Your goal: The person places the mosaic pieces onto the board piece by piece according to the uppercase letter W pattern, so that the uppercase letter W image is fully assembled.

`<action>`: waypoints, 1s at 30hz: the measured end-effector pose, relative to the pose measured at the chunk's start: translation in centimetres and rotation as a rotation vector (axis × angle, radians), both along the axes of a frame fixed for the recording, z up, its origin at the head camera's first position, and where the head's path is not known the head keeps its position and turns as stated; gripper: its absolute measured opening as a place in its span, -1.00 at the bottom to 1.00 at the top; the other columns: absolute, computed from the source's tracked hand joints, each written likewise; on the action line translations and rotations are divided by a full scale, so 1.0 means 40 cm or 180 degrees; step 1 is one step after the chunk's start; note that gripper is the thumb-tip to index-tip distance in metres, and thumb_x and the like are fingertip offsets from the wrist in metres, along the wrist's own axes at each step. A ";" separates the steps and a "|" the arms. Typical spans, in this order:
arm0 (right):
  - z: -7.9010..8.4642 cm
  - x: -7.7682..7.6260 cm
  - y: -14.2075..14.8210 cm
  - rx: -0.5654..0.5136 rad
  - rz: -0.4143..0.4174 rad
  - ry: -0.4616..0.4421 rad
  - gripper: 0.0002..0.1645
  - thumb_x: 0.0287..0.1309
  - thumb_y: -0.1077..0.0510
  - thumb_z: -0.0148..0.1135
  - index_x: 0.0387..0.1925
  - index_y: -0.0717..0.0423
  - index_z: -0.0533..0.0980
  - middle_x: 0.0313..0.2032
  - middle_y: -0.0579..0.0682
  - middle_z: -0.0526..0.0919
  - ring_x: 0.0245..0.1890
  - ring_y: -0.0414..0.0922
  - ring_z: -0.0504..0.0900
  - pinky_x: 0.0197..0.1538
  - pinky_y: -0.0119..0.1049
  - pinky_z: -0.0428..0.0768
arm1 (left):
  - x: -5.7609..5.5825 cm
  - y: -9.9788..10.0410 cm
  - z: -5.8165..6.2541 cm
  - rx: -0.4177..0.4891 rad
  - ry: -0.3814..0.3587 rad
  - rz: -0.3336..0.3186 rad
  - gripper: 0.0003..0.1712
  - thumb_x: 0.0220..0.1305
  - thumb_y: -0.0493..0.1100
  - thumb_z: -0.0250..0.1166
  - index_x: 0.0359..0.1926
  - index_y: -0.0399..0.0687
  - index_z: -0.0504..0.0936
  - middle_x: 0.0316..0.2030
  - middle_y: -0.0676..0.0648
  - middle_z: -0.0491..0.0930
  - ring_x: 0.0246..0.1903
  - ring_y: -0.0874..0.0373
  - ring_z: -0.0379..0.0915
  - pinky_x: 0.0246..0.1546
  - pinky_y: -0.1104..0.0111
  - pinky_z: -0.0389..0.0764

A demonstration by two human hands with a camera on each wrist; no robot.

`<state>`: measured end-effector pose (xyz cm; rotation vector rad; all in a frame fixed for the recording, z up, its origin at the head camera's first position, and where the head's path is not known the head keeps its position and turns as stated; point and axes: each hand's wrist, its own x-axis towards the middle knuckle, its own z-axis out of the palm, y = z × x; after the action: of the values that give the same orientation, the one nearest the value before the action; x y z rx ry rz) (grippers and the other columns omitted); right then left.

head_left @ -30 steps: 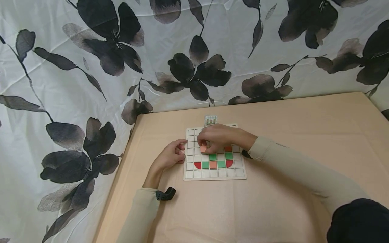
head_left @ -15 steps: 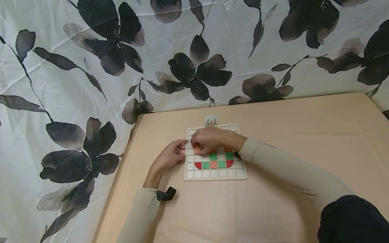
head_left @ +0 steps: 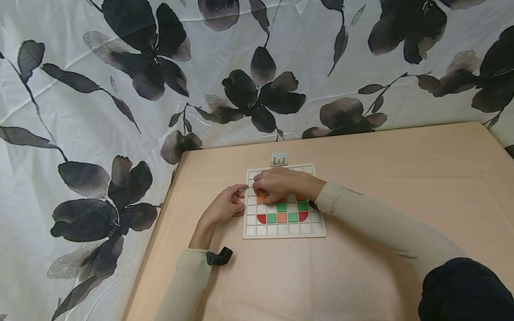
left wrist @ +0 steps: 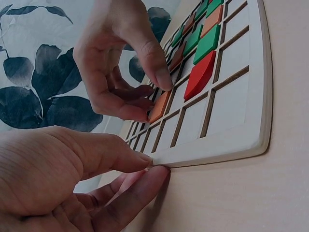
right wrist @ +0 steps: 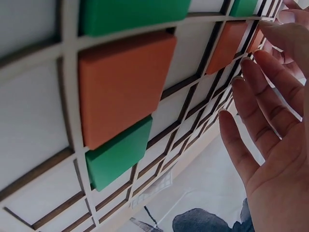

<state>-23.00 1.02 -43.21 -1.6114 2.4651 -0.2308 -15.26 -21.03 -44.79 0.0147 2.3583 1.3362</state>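
Observation:
A white grid board lies on the table, with red, green and orange tiles in some of its cells. My right hand reaches over it and pinches an orange tile between thumb and index finger, at a cell near the board's left side. In the left wrist view, the thumb and a fingertip sit at opposite ends of that tile. My left hand holds the board's left edge, thumb tip and index fingertip together at the rim. Red quarter-round tiles flank the row nearest me. The right hand hides part of the upper cells.
Just beyond the board lies a small card printed with a coloured grid pattern. The light wooden table extends to the right and in front. A white cloth with dark flowers hangs behind and to the left.
My right hand has moved left across the board with the orange tile, then stayed over that left-side cell during the last half second. My left hand has kept its place.

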 end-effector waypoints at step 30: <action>0.067 0.056 0.280 -0.0126 -0.0485 -0.0460 -0.66 0.22 0.05 0.42 0.02 -0.05 0.66 -0.10 -0.11 0.65 -0.08 -0.11 0.57 0.01 -0.14 0.59 | 0.001 0.005 0.001 0.0035 -0.0002 0.0049 -0.23 0.25 -0.55 0.23 0.45 -0.09 0.35 0.00 -0.17 0.36 -0.23 0.08 0.43 -0.31 0.33 0.70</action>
<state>-20.76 12.23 -40.53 -1.3696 2.4869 -0.4053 -15.24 -20.82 -44.77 -0.0008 2.3551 1.3564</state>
